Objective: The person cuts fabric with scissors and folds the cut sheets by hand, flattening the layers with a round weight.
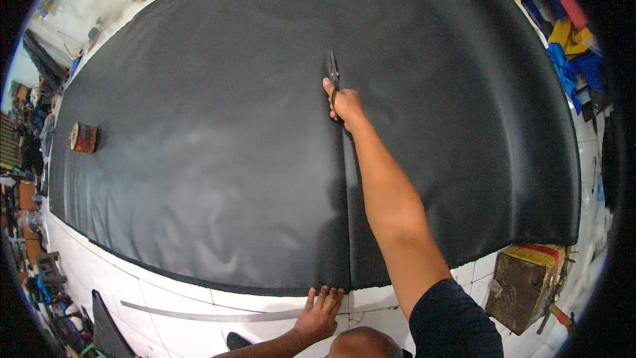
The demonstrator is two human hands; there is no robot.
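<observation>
A wide sheet of black, leather-like material (218, 179) lies spread over the floor. My right hand (346, 103) reaches far out over its middle, closed around the handles of a pair of scissors (333, 69). The blades point away from me and look nearly closed on the sheet. A straight cut runs from the near edge up to the scissors, splitting the material there. Beside that cut's near end, my left hand (320, 315) rests with fingers extended over the sheet's near edge, holding nothing.
A rusty can (84, 138) stands on the sheet's left part. A long thin grey strip (212, 317) lies on the white tiles (119, 272) in front. A worn box (520, 292) sits at the near right corner. Coloured cloth (571, 36) piles up at the far right; clutter lines the left.
</observation>
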